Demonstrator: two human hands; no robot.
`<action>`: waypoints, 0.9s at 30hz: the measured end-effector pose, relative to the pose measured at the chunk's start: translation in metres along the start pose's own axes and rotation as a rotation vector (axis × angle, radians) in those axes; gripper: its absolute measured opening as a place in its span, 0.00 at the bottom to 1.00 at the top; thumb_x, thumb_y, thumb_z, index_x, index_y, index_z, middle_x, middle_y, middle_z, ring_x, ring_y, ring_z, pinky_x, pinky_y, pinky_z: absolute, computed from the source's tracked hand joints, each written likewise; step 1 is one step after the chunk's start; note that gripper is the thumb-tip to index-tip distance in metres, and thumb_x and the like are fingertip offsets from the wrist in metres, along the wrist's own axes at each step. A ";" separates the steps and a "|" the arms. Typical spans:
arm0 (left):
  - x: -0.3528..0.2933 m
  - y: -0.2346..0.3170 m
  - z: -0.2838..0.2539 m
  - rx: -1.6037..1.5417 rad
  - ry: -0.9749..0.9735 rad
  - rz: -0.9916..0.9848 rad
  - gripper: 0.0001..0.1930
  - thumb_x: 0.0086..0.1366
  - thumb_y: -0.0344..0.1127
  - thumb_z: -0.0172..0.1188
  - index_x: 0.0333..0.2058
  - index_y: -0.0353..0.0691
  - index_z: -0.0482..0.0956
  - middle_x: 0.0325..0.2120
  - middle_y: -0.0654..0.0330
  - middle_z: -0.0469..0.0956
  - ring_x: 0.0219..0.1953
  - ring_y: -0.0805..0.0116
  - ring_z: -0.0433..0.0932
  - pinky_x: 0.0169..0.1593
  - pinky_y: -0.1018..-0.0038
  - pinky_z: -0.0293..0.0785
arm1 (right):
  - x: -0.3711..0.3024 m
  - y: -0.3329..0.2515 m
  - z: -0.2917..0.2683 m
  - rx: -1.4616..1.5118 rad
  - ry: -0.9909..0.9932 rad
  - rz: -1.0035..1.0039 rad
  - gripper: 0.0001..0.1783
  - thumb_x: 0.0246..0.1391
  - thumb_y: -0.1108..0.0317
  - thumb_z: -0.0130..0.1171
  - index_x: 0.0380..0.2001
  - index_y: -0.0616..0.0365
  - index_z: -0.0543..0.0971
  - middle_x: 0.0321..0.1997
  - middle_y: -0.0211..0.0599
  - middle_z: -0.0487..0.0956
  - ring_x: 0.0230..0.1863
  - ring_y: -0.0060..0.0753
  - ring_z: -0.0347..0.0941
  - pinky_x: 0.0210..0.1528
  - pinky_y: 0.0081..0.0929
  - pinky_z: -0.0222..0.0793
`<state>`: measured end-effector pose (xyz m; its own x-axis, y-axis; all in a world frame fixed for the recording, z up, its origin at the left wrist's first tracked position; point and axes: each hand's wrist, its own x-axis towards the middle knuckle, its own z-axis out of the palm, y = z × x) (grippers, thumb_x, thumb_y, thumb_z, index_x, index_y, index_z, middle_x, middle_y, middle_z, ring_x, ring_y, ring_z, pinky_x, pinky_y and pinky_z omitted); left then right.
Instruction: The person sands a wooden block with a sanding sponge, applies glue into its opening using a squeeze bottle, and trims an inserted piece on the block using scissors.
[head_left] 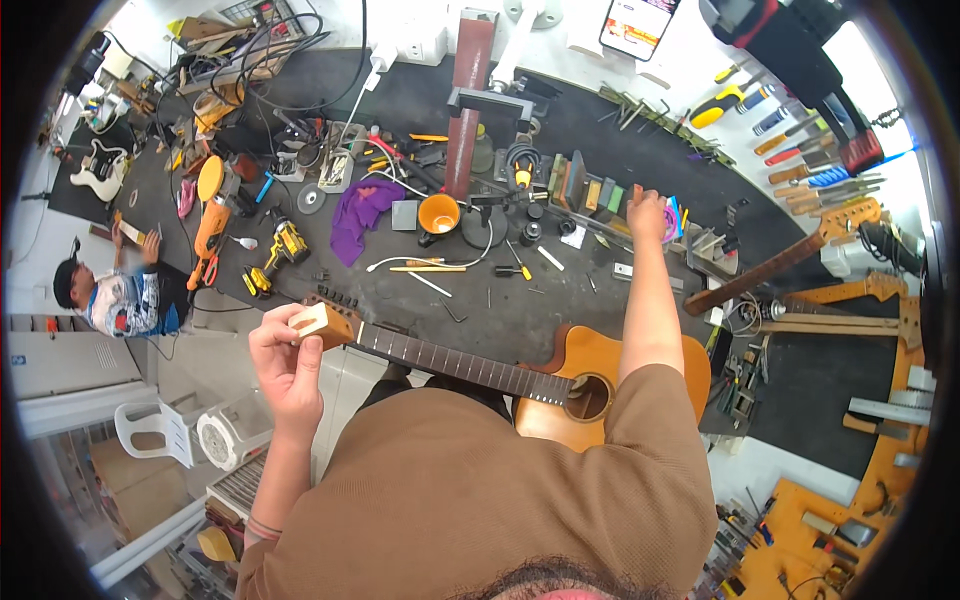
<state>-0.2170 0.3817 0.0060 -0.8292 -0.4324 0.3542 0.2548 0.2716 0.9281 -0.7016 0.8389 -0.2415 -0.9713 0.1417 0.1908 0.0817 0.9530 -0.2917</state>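
Observation:
An acoustic guitar (pixel 541 418) with a cutaway body lies across my lap, with no strings visible. Its fretted neck (pixel 450 361) runs left to the headstock (pixel 341 327). Beside the headstock end, my left hand (pixel 285 352) is closed, thumb and fingers pinching a small cream-coloured piece (pixel 311 319); its kind is unclear. My right arm stretches over the bench. There my right hand (pixel 648 216), fingers curled, is at a row of upright blocks and strips (pixel 590 195), next to a blue and pink packet (pixel 674 220). Whatever its fingertips hold is hidden.
On the dark workbench (pixel 400 318) stand an orange cup (pixel 439 213), a purple cloth (pixel 364 216), a yellow cordless drill (pixel 277 258) and an orange polisher (pixel 212 228). Guitar necks (pixel 765 262) lean at right below hanging chisels (pixel 822 175). Another person (pixel 125 300) works at far left.

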 end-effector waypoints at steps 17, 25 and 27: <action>-0.006 0.014 -0.006 -0.063 -0.329 -0.178 0.24 0.65 0.25 0.73 0.60 0.32 0.84 0.61 0.50 0.80 0.65 0.55 0.78 0.70 0.61 0.74 | -0.176 -0.082 -0.166 1.012 0.318 -0.077 0.14 0.84 0.68 0.54 0.58 0.63 0.84 0.55 0.38 0.87 0.55 0.30 0.82 0.61 0.32 0.77; -0.018 0.010 -0.076 -0.128 -0.643 0.063 0.23 0.64 0.36 0.83 0.58 0.45 0.91 0.77 0.51 0.66 0.80 0.48 0.66 0.83 0.52 0.59 | -0.378 -0.310 -0.274 1.079 -0.259 -0.845 0.18 0.71 0.80 0.65 0.60 0.54 0.88 0.55 0.40 0.83 0.56 0.39 0.82 0.56 0.33 0.78; -0.031 0.013 -0.114 -0.157 -0.618 0.092 0.23 0.65 0.37 0.83 0.58 0.45 0.91 0.76 0.51 0.68 0.78 0.48 0.68 0.81 0.52 0.62 | -0.422 -0.351 -0.286 1.125 -0.352 -0.876 0.18 0.71 0.79 0.65 0.60 0.54 0.88 0.54 0.40 0.83 0.54 0.40 0.83 0.55 0.33 0.78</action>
<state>-0.1318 0.3004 0.0199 -0.9224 0.1743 0.3447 0.3691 0.1348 0.9195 -0.2569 0.5207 0.0485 -0.6346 -0.5876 0.5021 -0.6023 -0.0310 -0.7977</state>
